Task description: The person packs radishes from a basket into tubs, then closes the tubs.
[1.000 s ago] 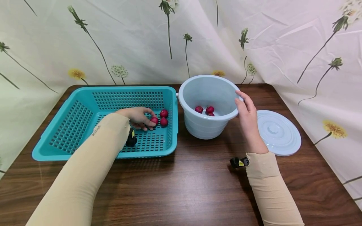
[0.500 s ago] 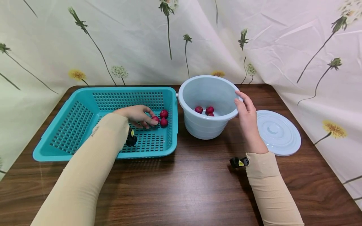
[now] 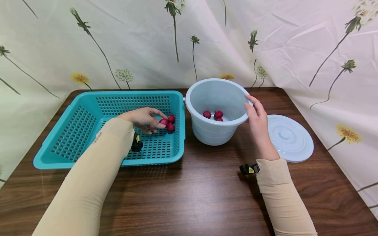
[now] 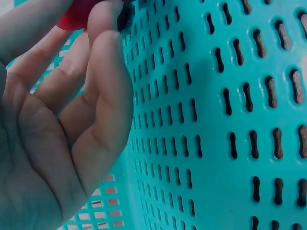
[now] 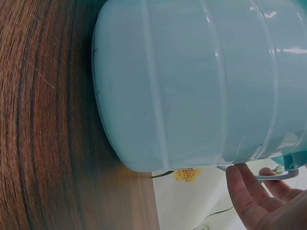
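Observation:
In the head view, my left hand [image 3: 144, 118] reaches into the teal basket [image 3: 124, 161], its thumb and forefinger around a small red radish [image 3: 163, 122]. Two more radishes [image 3: 170, 127] sit right beside it near the basket's right wall. The left wrist view shows part of the held radish [image 4: 79, 15] at the curled fingertips. My right hand [image 3: 257, 119] grips the right rim of a light blue bucket [image 3: 214, 134], thumb and fingertips over the edge. Several radishes [image 3: 218, 114] lie on the bucket's bottom. In the right wrist view, bent fingers rest by the bucket's rim.
A round light blue lid [image 3: 290, 139] lies flat on the dark wooden table [image 3: 200, 196], right of the bucket. The basket stands close to the bucket's left side. Behind the table hangs a white cloth [image 3: 153, 42] with a flower print.
My left hand has shifted slightly away from me and to the right, and its radish has moved closer to the other two. The right hand keeps its place on the bucket's rim.

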{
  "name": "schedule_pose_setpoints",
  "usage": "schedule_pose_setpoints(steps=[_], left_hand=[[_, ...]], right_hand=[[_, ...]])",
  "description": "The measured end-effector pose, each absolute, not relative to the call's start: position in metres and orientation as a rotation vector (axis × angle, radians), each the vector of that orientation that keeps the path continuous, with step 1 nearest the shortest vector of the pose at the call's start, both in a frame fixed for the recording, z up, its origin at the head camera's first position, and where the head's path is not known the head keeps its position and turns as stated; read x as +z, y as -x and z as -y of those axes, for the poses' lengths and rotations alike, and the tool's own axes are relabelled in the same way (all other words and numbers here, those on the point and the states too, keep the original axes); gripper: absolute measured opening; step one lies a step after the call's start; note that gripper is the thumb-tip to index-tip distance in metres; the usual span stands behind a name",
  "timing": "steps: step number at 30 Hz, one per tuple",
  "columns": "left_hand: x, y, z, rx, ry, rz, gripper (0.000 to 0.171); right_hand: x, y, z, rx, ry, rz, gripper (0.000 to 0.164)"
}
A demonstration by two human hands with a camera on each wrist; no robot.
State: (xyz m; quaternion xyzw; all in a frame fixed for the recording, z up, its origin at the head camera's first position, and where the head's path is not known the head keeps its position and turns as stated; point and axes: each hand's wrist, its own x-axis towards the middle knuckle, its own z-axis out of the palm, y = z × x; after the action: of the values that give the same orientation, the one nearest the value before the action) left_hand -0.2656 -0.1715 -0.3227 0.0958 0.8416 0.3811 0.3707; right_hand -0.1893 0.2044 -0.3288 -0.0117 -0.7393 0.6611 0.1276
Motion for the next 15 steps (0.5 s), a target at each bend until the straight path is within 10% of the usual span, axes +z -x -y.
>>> schedule_pose_setpoints(steps=[15], left_hand=[[-0.316,0.265,0.161,1.003,-0.304,-2.237,0.057]], right_hand=[[-0.328,0.189,-0.204,1.911,0.032,2.143,0.043]])
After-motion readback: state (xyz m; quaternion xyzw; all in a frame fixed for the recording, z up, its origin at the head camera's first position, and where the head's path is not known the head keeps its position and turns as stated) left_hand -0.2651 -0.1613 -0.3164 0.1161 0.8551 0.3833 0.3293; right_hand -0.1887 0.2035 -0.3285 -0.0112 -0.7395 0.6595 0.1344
